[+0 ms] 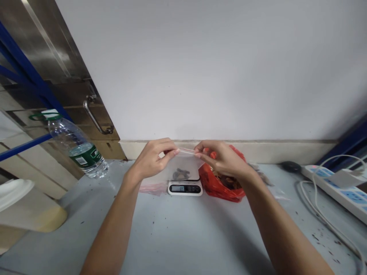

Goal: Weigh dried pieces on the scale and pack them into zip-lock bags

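Observation:
A clear zip bag [183, 163] hangs between my two hands, dark brown dried pieces gathered at its bottom. My left hand [156, 156] pinches the bag's top edge at its left end, thumb against fingers. At the other end of that edge, my right hand [219, 156] pinches it in the same way. Below and behind the bag is a small white digital kitchen scale [185, 188] with a lit display. A red plastic bag [220, 187] holding brown dried pieces lies open beside the scale, partly hidden by my right hand and forearm.
Pinkish clear bags [153, 189] lie left of the scale. A large water bottle [83, 149] and a whitish tub [28, 206] stand at the left. At the right are a power strip [338, 187], a white cable [323, 214] and a black mouse [290, 167]. The wall [212, 76] rises behind.

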Motion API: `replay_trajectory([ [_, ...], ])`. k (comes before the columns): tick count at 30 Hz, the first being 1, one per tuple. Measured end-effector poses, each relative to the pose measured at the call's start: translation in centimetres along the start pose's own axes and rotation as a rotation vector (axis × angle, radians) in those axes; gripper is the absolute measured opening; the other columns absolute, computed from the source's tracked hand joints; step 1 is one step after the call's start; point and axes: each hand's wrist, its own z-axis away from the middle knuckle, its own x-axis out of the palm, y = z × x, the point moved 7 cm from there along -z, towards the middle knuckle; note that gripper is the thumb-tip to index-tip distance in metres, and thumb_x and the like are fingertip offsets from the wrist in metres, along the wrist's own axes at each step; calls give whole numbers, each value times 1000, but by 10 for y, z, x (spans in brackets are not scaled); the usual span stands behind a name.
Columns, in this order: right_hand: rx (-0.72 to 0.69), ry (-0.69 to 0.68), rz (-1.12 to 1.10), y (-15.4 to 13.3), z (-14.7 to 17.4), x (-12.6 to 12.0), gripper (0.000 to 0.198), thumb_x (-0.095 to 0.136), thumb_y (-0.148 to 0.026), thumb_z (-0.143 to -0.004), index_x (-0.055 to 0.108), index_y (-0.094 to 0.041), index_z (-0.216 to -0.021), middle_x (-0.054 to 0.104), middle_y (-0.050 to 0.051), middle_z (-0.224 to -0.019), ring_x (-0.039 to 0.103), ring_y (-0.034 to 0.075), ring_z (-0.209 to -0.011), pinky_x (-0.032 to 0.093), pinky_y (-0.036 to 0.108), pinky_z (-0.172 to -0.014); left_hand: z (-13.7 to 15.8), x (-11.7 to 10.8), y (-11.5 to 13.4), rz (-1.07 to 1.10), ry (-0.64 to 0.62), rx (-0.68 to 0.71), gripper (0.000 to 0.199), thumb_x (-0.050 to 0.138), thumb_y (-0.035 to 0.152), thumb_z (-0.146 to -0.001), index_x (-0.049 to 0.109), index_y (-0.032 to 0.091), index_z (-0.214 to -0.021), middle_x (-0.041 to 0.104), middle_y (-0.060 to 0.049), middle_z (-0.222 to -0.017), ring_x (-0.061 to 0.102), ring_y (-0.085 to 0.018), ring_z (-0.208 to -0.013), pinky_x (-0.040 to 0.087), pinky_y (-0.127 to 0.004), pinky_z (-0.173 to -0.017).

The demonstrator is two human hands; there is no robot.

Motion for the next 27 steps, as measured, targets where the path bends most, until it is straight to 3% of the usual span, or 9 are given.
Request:
replay_trajectory([
  [11, 93, -60, 100, 28, 5, -14, 17, 57, -37, -84, 66, -23, -80, 70, 4, -71, 64, 20, -63, 48, 30, -56, 2, -3, -8, -26, -27, -32, 29, 51, 28, -98, 62, 19, -73, 67, -1, -73, 60, -15, -67, 45, -25, -65],
  [17, 216, -110, 176, 28, 9, -21, 9, 58, -24, -78, 65, -23, -73, 68, 2, -64, 62, 18, -56, 47, 29, -54, 1, 1, -5, -18, -9, -12, 24, 55, 24, -100, 69, 18, -82, 72, -3, -82, 65, -15, -74, 47, -25, -68],
  [22, 37, -307, 47, 10, 13, -5, 16, 64, -29, -78, 72, -22, -90, 76, 3, -89, 69, 22, -82, 54, 33, -74, -14, 28, 25, -68, -13, 198, 26, 51, 22, -104, 74, 19, -93, 70, -6, -98, 66, -15, -83, 52, -26, -75],
  [25, 18, -290, 36, 15, 16, -5, 19, 59, -30, -81, 73, -20, -88, 75, 4, -85, 67, 22, -76, 55, 34, -70, -25, 38, 54, -164, 132, 374, 21, 54, 19, -103, 75, 18, -98, 69, -9, -102, 64, -19, -91, 53, -30, -80],
  [27, 72, -208, 5, 25, 23, -20, 24, 54, -26, -84, 75, -19, -91, 76, 5, -86, 69, 23, -77, 57, 36, -72, -28, 38, 65, -210, 288, 394, 20, 55, 12, -101, 73, 18, -104, 69, -9, -104, 62, -19, -95, 54, -32, -85],
])
